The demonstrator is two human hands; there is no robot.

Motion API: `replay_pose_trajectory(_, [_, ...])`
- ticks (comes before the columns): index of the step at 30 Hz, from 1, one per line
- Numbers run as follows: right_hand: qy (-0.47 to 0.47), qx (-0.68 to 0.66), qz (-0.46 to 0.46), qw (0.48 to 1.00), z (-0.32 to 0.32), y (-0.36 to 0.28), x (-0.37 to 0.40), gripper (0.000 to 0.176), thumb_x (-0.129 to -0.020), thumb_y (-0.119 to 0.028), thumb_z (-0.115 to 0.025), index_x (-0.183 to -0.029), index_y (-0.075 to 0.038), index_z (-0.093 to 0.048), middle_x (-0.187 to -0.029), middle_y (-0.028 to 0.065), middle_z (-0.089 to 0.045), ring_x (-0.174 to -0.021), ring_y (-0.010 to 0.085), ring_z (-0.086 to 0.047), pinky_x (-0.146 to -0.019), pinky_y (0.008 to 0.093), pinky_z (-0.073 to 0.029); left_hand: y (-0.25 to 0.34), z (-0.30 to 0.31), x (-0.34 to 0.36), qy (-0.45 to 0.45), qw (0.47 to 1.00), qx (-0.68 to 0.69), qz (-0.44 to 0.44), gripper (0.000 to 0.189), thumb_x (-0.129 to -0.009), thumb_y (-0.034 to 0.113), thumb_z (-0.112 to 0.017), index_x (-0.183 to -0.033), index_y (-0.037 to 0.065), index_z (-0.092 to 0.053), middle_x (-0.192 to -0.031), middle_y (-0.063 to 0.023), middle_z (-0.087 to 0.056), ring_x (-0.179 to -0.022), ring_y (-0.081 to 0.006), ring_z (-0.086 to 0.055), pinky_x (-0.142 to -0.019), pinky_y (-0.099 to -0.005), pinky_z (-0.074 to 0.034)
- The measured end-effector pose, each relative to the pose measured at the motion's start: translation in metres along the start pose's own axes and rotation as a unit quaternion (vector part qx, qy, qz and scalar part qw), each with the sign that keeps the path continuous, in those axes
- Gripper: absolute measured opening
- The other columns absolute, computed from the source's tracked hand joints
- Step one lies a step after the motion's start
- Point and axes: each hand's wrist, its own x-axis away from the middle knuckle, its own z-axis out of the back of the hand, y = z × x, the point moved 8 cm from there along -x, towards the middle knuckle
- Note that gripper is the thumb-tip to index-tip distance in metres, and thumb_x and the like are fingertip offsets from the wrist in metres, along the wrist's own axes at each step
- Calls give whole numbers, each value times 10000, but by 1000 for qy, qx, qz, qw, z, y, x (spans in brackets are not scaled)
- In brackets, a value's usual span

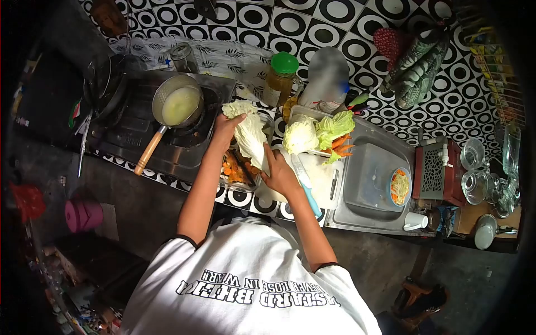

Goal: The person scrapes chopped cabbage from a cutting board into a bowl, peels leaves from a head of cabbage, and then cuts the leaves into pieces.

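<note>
Circle-patterned tiles point(326, 30) back a kitchen counter with a stove point(128, 125) and a sink point(365, 215). In the head view, a pale leafy piece point(251, 134) is raised above the container of orange pieces point(234, 170), left of the cutting board point(322, 176). The left hand point(225, 127) curls its fingers around the upper edge; the right hand point(281, 174) closes on the lower end, probably because something so floppy needs support at both ends. The knife point(310, 198) rests on the board, presumably leaving both hands free.
</note>
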Motion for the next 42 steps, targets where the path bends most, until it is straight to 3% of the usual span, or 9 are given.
replay_pose_trajectory(10, [75, -114, 102, 985, -12, 12, -100, 516, -861, -155, -662, -1305, -27, -433, -1187, 237, -552, -1097, 399, -540, -902, 421, -451, 32, 10, -58, -24, 978, -169, -121, 251, -843, 122, -704, -1032, -30, -638, -970, -101, -699, -853, -171, -648, -772, -321, -495])
replay_pose_trajectory(16, [24, -146, -101, 984, -2, 13, -87, 378, -930, -355, -594, -998, 15, -559, -847, 199, -615, -812, 314, -588, -749, 387, -458, 30, 4, -51, -8, 991, -110, -80, 262, -852, 54, -670, -1095, -13, -599, -1030, -91, -675, -930, -180, -628, -835, -314, -477])
replay_pose_trajectory(19, [15, -113, -210, 971, -6, 24, -52, 421, -915, -344, -619, -1160, -8, -555, -1036, 240, -643, -984, 397, -605, -836, 448, -460, -16, 2, -56, -35, 989, -137, 50, 264, -843, 37, -675, -1093, -5, -597, -1024, -96, -674, -926, -197, -632, -823, -321, -482])
replay_pose_trajectory(24, [127, -63, -95, 985, -18, 46, -28, 526, -837, -226, -716, -1269, 7, -526, -985, 246, -619, -903, 387, -593, -791, 413, -473, -105, 7, -52, -39, 984, -51, 168, 281, -818, 11, -690, -1083, -9, -597, -1036, -99, -670, -912, -214, -642, -810, -338, -500])
replay_pose_trajectory(29, [142, -42, -134, 980, -22, 44, -22, 507, -863, -180, -662, -1330, -53, -511, -989, 256, -612, -897, 410, -586, -793, 431, -473, -126, 24, -59, -10, 965, -234, 119, 413, -785, 1, -703, -1166, -5, -541, -1023, -119, -669, -938, -268, -651, -823, -373, -512])
replay_pose_trajectory(32, [102, -20, -163, 981, -21, 36, -24, 462, -883, -171, -620, -1331, -103, -532, -995, 256, -615, -889, 418, -591, -785, 446, -475, -46, 3, -17, 29, 883, -467, -19, 634, -755, 33, -689, -1325, -32, -420, -1299, -257, -493, -1196, -433, -486, -998, -439, -413])
replay_pose_trajectory(35, [100, 2, -152, 983, -32, 41, -29, 414, -894, -189, -595, -1302, -129, -565, -973, 253, -623, -859, 415, -604, -763, 455, -483, -46, -25, 3, -90, 812, -537, -211, 556, -817, 89, -617, -1313, -77, -428, -1405, -299, -373, -1341, -450, -314, -1109, -459, -290])
replay_pose_trajectory(38, [123, 41, -123, 984, -37, 42, -34, 378, -891, -214, -590, -1261, -138, -596, -924, 244, -636, -822, 404, -621, -730, 458, -497, -87, -38, 3, -272, 736, -614, -87, 586, -909, 235, -538, -1367, -97, -383, -1483, -294, -285, -1403, -428, -235, -1147, -458, -221])
replay_pose_trajectory(42, [66, 76, -140, 985, -40, 40, -43, 329, -887, -264, -579, -1186, -137, -629, -895, 239, -648, -800, 391, -645, -695, 464, -520, -102, -34, 10, -303, 686, -661, -8, 724, -994, 472, -303, -1463, -74, -231, -1561, -250, -125, -1464, -373, -58, -1175, -474, -96])
